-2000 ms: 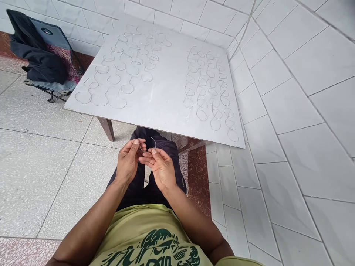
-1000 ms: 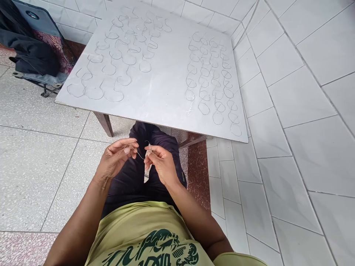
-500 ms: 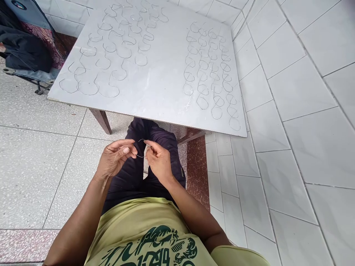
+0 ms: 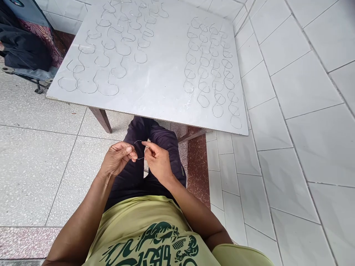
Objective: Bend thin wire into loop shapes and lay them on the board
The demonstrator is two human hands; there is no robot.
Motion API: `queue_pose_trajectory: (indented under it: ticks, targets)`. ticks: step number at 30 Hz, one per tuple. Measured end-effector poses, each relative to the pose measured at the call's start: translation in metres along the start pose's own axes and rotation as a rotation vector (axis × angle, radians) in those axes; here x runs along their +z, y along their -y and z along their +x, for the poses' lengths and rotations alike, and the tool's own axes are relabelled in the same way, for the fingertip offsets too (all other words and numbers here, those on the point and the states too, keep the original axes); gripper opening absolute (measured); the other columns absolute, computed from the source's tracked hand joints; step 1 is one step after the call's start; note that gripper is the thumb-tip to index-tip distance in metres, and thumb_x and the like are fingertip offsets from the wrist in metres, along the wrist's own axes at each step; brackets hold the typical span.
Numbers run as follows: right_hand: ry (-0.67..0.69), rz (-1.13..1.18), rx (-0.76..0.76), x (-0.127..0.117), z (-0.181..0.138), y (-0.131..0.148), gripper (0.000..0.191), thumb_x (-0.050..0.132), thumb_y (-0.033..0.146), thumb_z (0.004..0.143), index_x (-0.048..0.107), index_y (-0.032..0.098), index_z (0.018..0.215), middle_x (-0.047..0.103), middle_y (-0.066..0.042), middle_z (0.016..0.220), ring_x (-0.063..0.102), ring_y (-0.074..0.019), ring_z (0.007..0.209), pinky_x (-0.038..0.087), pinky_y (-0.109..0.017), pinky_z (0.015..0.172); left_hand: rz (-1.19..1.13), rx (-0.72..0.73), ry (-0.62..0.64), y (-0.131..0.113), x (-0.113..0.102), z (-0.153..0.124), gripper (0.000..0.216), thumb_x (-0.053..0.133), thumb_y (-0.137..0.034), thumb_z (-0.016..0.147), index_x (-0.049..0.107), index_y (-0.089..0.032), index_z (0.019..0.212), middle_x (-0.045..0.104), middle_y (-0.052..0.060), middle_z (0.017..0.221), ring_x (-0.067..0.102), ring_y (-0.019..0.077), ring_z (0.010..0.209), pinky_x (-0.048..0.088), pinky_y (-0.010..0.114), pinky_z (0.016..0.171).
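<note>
Above my lap, a thin curved wire runs between my two hands, bent into a rough loop. My left hand pinches one side of it between thumb and fingers. On the other side my right hand grips it, the index finger stretched along its upper part. The fingers hide much of the wire. Beyond my hands, open curved wires lie in rows on the left of the white table. Closed wire rings lie in columns on its right side.
The table's front edge stands just beyond my knees, with a wooden leg below it. A tiled wall runs close along my right. At the far left is a folding chair with dark cloth on it.
My left fingers have closed more tightly on the wire, and its upper end now reaches closer to them. The right hand has barely moved. The view has shifted slightly.
</note>
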State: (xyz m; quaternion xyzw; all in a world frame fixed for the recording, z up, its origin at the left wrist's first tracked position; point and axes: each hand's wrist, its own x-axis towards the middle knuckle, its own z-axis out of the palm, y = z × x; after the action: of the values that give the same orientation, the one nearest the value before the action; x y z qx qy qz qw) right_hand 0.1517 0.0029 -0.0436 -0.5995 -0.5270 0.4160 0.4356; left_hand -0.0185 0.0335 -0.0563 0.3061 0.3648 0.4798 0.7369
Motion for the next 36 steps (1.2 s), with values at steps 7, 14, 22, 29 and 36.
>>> queue_pose_trajectory:
  ticks: [7,14,22,29,36]
  targets:
    - [-0.096,-0.031,-0.042,-0.001,0.005,-0.004,0.030,0.056,0.027,0.093,0.079,0.024,0.111,0.075,-0.002,0.081,0.061,-0.0157,0.065,0.052,-0.027,0.070,0.005,-0.043,-0.146,0.004,0.008,0.002,0.033,0.093,-0.041,0.071,0.078,-0.014,0.083,0.075,0.006,0.071,0.070,0.0151,0.062,0.057,0.024,0.057]
    - [-0.168,-0.051,-0.042,0.001,0.007,-0.007,0.032,0.056,0.028,0.095,0.077,0.022,0.118,0.074,-0.003,0.081,0.062,-0.0165,0.067,0.055,-0.030,0.077,0.290,0.138,-0.405,0.018,0.043,-0.028,0.026,0.077,-0.044,0.090,0.083,-0.019,0.095,0.081,0.008,0.091,0.073,0.0207,0.071,0.059,0.032,0.062]
    - [-0.108,-0.041,-0.117,0.004,0.000,-0.003,0.034,0.059,0.021,0.093,0.075,0.025,0.123,0.078,-0.007,0.118,0.073,-0.0235,0.106,0.054,-0.037,0.106,0.384,0.180,-0.369,0.017,0.047,-0.029,0.034,0.076,-0.041,0.091,0.078,-0.019,0.118,0.081,0.006,0.090,0.074,0.0217,0.073,0.059,0.033,0.066]
    - [-0.124,-0.277,-0.307,0.009,-0.002,-0.019,0.035,0.052,0.017,0.097,0.073,0.017,0.125,0.080,-0.010,0.113,0.077,-0.0218,0.101,0.060,-0.033,0.096,0.652,0.197,-0.352,0.017,0.031,-0.023,0.044,0.070,-0.048,0.093,0.073,-0.015,0.123,0.079,0.007,0.091,0.075,0.0222,0.075,0.063,0.034,0.067]
    - [-0.106,-0.349,-0.365,0.010,-0.006,-0.032,0.035,0.051,0.016,0.097,0.072,0.015,0.125,0.080,-0.012,0.113,0.079,-0.0212,0.097,0.063,-0.031,0.092,1.019,0.313,-0.334,0.018,0.020,-0.022,0.037,0.065,-0.045,0.097,0.074,-0.019,0.122,0.080,0.006,0.098,0.075,0.0196,0.077,0.063,0.031,0.071]
